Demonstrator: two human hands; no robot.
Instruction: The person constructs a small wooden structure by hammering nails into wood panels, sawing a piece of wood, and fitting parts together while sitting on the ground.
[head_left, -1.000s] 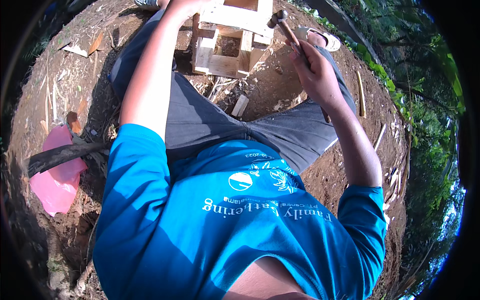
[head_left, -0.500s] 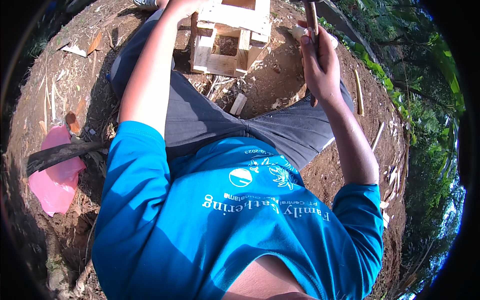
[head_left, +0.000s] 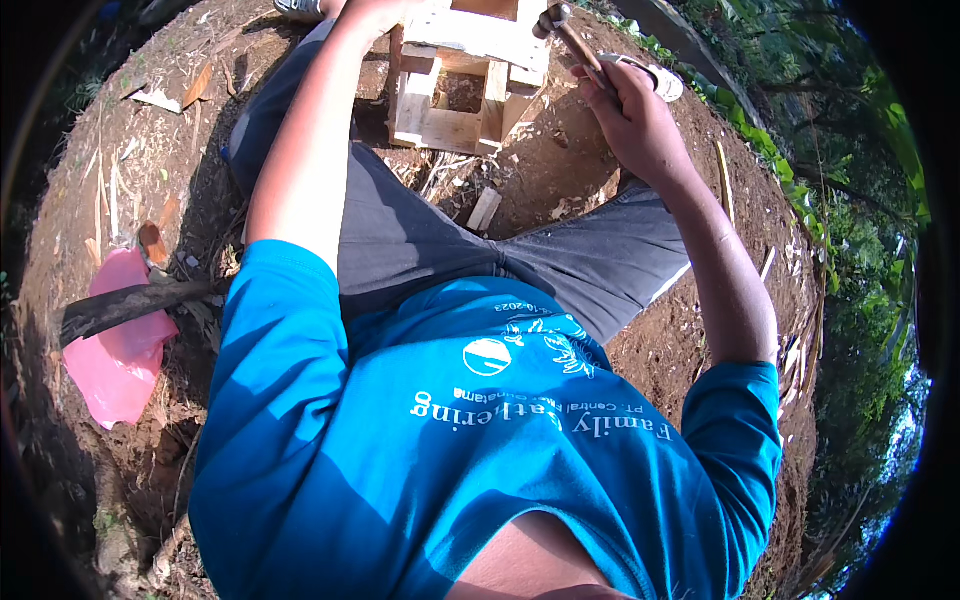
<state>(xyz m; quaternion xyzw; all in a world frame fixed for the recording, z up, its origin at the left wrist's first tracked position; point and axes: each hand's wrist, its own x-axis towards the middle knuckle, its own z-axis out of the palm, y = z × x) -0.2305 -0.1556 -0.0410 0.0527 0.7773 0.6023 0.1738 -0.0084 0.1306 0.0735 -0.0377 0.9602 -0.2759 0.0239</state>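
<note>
The wooden frame [head_left: 470,40] sits on the brown ground [head_left: 560,165] between my spread legs [head_left: 405,215], its pale, rough slats nailed-looking and squared around open gaps, the upper boards bright in the sun and the inner sides shaded. My right hand [head_left: 640,122] has its fingers wrapped around the slim brown handle of a hammer [head_left: 583,52], whose dark, blunt head tilts toward the frame's upper right corner. Half a second ago I had that hammer nearly upright, its head mostly past the top edge; now the head is back in view and leans left, while the frame and my left hand [head_left: 378,12] lie about where they were. The top edge cuts off the frame's far end and part of my left hand beside its upper left corner, so I cannot tell whether those fingers grip the wood. Whether the hammer's head touches the frame is also hard to make out.
</note>
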